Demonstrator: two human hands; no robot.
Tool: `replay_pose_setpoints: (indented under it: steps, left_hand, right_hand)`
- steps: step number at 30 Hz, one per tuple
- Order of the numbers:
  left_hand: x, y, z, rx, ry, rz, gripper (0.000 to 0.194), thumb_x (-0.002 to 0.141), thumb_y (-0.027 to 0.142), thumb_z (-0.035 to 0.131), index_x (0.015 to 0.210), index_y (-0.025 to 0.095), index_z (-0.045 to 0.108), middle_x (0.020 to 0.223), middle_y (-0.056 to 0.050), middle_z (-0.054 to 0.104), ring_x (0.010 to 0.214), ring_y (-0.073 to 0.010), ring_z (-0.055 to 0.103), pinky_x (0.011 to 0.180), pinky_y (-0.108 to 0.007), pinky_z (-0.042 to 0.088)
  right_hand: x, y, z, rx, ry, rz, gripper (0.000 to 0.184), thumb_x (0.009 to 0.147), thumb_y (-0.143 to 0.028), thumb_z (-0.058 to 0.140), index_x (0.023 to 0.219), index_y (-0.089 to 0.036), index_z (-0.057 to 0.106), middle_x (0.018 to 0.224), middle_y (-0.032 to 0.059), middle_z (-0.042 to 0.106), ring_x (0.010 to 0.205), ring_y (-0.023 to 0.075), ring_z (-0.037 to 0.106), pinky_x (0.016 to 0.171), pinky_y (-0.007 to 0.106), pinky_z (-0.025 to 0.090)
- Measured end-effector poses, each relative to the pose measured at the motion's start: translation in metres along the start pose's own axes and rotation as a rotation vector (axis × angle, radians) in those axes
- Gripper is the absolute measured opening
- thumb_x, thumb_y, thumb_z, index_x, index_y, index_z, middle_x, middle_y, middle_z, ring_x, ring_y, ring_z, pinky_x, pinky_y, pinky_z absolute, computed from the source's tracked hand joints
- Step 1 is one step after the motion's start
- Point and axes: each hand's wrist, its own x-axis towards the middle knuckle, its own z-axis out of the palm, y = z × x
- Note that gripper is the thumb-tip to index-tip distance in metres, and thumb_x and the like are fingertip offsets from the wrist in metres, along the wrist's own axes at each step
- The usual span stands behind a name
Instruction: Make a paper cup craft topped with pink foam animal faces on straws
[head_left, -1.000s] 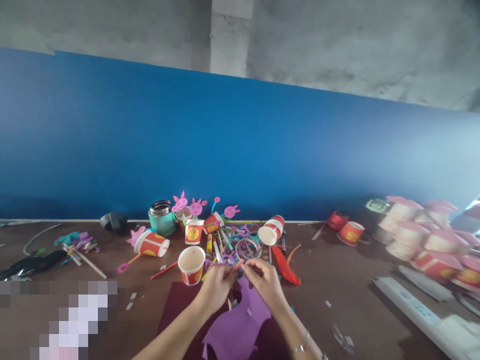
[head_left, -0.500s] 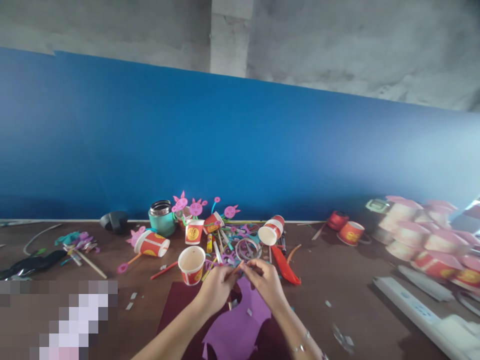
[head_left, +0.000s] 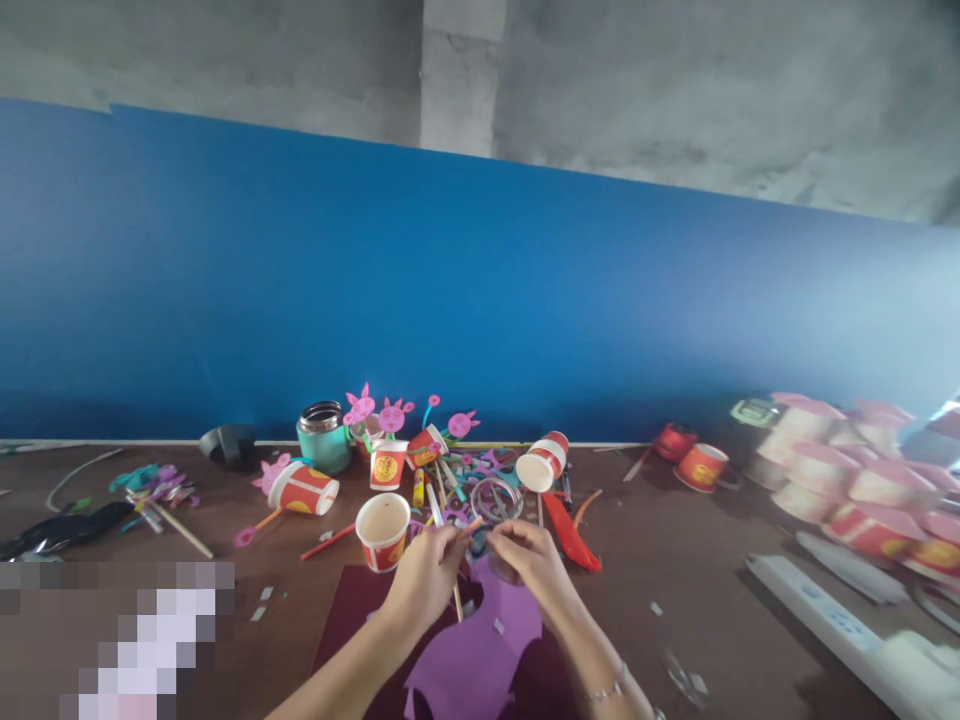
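My left hand (head_left: 429, 572) is closed around a thin orange straw (head_left: 473, 527). One end sticks up past the fingers; a pale, thin stick end shows below the hand. A little to the right, my right hand (head_left: 527, 555) has its fingers pinched together, and what lies between them is too small to make out. Under both hands lies a cut-up purple sheet (head_left: 469, 660) on a dark maroon board (head_left: 352, 610). Nearest my left hand stands a red and white paper cup (head_left: 384, 556). Just beyond my hands sits a roll of clear tape (head_left: 496, 498).
Behind are paper cups with pink pig-face cutouts (head_left: 391, 415), a teal thermos (head_left: 324, 445) and a tipped cup (head_left: 541, 464). A red plastic piece (head_left: 574, 535) lies right of my hands. Far right are stacked cups (head_left: 817, 465) and a white power strip (head_left: 817, 605). A blue partition (head_left: 480, 280) stands behind.
My hands have moved apart from each other. The orange straw stays in my left hand, its tip now showing more clearly. My right hand has shifted slightly to the right.
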Motion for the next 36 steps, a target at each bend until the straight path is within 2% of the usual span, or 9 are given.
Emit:
replay_pose_setpoints:
  steps: [3, 11, 19, 31, 36]
  left_hand:
    - [0.001, -0.002, 0.0, 0.032, -0.022, -0.007, 0.035, 0.084, 0.032, 0.039, 0.059, 0.016, 0.057, 0.053, 0.0, 0.058, 0.051, -0.0131, 0.053, 0.049, -0.021, 0.03]
    - [-0.001, 0.001, 0.004, -0.007, -0.067, -0.035, 0.038, 0.085, 0.036, 0.038, 0.061, 0.016, 0.059, 0.057, -0.002, 0.063, 0.053, -0.0144, 0.057, 0.051, -0.021, 0.034]
    - [-0.004, 0.004, 0.006, -0.02, -0.052, -0.04, 0.04, 0.086, 0.038, 0.037, 0.059, 0.017, 0.057, 0.054, -0.003, 0.062, 0.051, -0.0143, 0.057, 0.049, -0.021, 0.034]
    - [-0.005, 0.001, 0.008, 0.015, -0.057, -0.017, 0.038, 0.087, 0.036, 0.036, 0.062, 0.017, 0.057, 0.058, -0.003, 0.063, 0.054, -0.0145, 0.058, 0.051, -0.021, 0.035]
    - [-0.005, -0.004, 0.008, 0.076, -0.048, 0.005, 0.033, 0.087, 0.033, 0.037, 0.065, 0.018, 0.056, 0.061, -0.002, 0.062, 0.056, -0.0149, 0.057, 0.051, -0.021, 0.035]
  right_hand:
    - [0.0, 0.0, 0.0, 0.034, -0.018, -0.005, 0.038, 0.064, -0.051, 0.069, 0.059, -0.016, 0.055, 0.038, -0.0071, 0.041, 0.036, 0.0057, 0.034, 0.038, 0.019, 0.023]
    - [-0.002, 0.0, 0.008, -0.13, 0.089, -0.121, 0.034, 0.069, -0.047, 0.067, 0.061, -0.015, 0.06, 0.046, -0.0048, 0.044, 0.041, 0.0072, 0.038, 0.039, 0.019, 0.03]
    - [-0.002, 0.003, 0.009, -0.168, 0.162, -0.124, 0.034, 0.07, -0.047, 0.067, 0.064, -0.014, 0.063, 0.049, -0.0033, 0.048, 0.043, 0.0078, 0.04, 0.04, 0.019, 0.032]
    - [-0.001, 0.008, 0.008, -0.205, 0.169, -0.106, 0.035, 0.071, -0.048, 0.066, 0.065, -0.014, 0.063, 0.046, -0.0034, 0.048, 0.041, 0.0086, 0.041, 0.039, 0.02, 0.032]
    - [0.001, 0.009, 0.004, -0.231, 0.126, -0.099, 0.033, 0.072, -0.048, 0.064, 0.07, -0.015, 0.066, 0.05, -0.0014, 0.053, 0.046, 0.0116, 0.047, 0.044, 0.022, 0.037]
